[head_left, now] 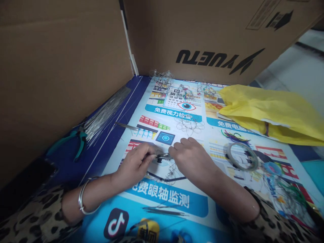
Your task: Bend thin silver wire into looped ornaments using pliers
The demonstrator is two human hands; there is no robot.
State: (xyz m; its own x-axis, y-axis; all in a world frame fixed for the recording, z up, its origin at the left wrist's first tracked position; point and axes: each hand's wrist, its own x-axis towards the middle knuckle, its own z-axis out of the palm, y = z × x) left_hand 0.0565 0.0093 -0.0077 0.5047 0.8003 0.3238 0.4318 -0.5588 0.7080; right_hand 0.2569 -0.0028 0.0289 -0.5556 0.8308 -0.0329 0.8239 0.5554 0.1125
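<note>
My left hand [136, 165] is closed in a pinch, thumb against forefinger, on one end of a short, dark and shiny metal piece [163, 156]. At its other end my right hand [191, 160] is curled into a fist, back of the hand upward; what the fingers grip is mostly hidden. Whether the piece is a tool or bundled wire I cannot tell. Thin bent wire with small clear beads [170, 173] hangs or lies just below and between the hands. Beyond them a flower-like shape of looped wire [189, 125] lies on the printed sheet [172, 192].
Cardboard walls [215, 33] enclose the back and left. Teal-handled pliers [81, 138] and straight wires [108, 113] lie left. A tape roll [229, 157], a yellow bag [273, 104] and tangled wire pieces [286, 192] are right. Dark thin rods [164, 211] lie in front.
</note>
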